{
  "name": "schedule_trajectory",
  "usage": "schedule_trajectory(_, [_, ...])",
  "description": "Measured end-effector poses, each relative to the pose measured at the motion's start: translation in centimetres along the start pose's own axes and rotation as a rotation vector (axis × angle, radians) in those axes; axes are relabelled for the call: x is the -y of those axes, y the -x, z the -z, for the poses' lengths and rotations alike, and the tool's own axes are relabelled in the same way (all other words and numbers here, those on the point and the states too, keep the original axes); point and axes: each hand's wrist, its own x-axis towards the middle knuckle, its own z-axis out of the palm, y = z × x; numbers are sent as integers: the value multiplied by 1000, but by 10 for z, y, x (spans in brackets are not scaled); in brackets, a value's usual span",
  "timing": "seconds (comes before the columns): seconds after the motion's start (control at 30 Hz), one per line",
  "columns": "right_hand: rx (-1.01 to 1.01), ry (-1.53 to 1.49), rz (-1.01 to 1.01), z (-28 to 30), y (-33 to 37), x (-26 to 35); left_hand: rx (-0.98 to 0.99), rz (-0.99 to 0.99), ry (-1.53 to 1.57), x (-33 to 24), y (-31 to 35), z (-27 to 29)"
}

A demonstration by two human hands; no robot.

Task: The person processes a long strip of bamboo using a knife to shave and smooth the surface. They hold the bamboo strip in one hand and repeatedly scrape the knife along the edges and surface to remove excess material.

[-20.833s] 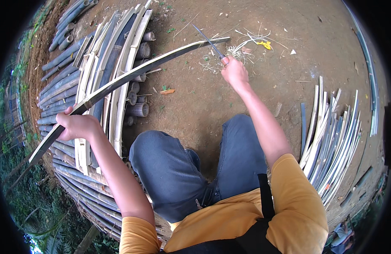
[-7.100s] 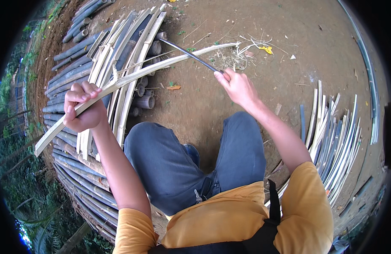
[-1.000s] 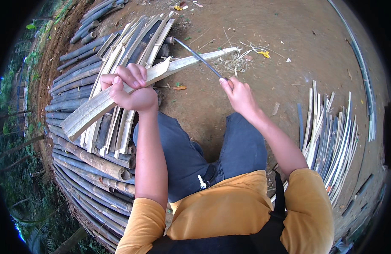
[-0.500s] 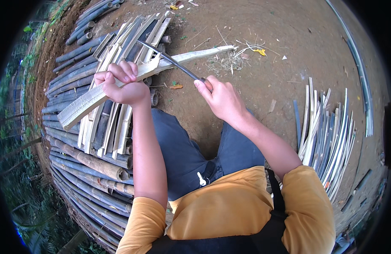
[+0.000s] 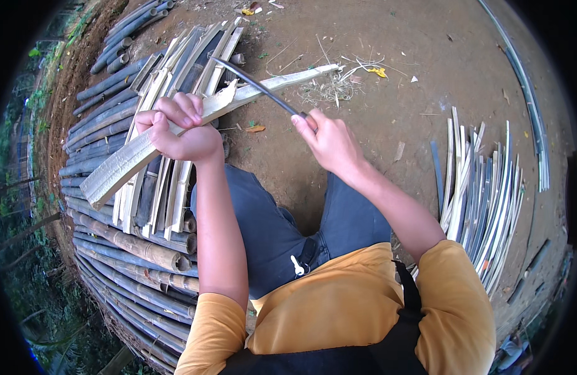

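Observation:
My left hand [image 5: 181, 129] is closed round a pale split bamboo strip [image 5: 122, 165], which slants from the lower left up to the far right. In my right hand [image 5: 331, 141] is a long, narrow, dark-bladed knife [image 5: 258, 86], gripped by its handle. The blade crosses over the strip just beyond my left hand. A raised pale sliver stands up from the strip between that hand and the blade. Most of the knife's handle is hidden in my fist.
Split bamboo pieces [image 5: 157, 81] lie across a stack of dark bamboo poles [image 5: 104, 134] at the left. Thin shavings [image 5: 332, 90] lie on the bare soil ahead. A bundle of slender strips [image 5: 482, 187] is on the right, with long dark strips [image 5: 529, 87] farther out.
The knife has shifted slightly to the right along the strip, away from my left hand. My left hand keeps its hold on the strip, and the view has moved a little.

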Motion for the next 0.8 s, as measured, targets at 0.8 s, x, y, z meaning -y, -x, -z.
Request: schedule_trajectory(0.8, [31,73,-12,-17,-43,-17,-144,90,-96,2,-19,33])
